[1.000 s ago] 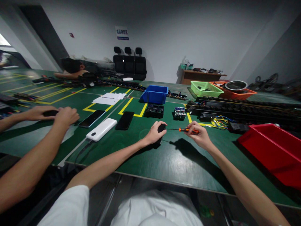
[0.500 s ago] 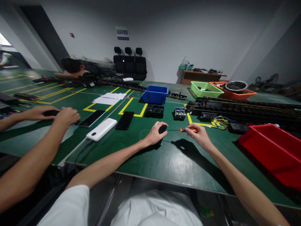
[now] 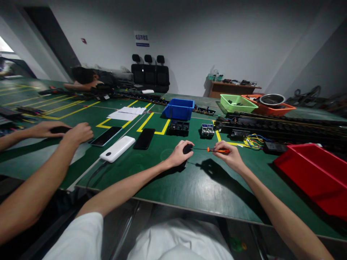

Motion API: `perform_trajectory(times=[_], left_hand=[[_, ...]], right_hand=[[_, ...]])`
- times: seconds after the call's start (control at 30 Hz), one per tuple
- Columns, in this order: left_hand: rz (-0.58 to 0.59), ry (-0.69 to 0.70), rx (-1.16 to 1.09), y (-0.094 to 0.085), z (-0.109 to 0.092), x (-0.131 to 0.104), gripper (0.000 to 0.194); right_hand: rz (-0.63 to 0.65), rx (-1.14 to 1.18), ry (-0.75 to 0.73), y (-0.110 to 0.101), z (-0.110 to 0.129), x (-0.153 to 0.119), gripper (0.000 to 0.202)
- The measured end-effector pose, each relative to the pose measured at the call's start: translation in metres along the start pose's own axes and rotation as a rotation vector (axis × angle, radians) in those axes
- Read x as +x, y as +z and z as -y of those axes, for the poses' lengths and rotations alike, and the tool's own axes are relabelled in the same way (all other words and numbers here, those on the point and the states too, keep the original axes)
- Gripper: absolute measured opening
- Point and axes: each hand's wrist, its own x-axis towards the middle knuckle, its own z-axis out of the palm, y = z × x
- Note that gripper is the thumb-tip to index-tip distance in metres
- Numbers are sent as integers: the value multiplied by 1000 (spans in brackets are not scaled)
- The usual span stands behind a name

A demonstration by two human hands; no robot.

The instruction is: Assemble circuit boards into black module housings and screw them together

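Note:
My left hand [image 3: 179, 155] is closed around a small black block-like part [image 3: 187, 148], steadying it on its edge on the green table [image 3: 173, 191]. Between the fingers of my right hand [image 3: 229, 155] is a screwdriver [image 3: 222, 150] with an orange handle. Its thin shaft points left, and the tip meets the right side of the black part. Whether the tip sits in a screw is too small to make out. Just behind stand a dark module [image 3: 179, 128] and a lighter module [image 3: 207, 130], untouched.
Left of my arm lie a white power bank [image 3: 117, 148] with a cable and two phones, one black [image 3: 145, 139]. A co-worker's hands [image 3: 78, 133] hold a dark object at far left. A blue bin [image 3: 179, 109] stands behind; a red bin [image 3: 314, 173] is at right.
The fingers of my right hand have shifted on the screwdriver's handle, showing more of it. My left hand and the black part stay in place.

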Motion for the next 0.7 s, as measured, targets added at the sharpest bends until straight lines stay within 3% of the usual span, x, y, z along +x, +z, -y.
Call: perform_trajectory(times=[0.33,0.7], left_hand=[[-16,-5,-9,0,-1,-1,27],[-90,35,23,-3,-8,-1,21]], right_hand=[[-22,-52,144,-3,6,-1,20],[-37,-35,135,-3,6,-1,23]])
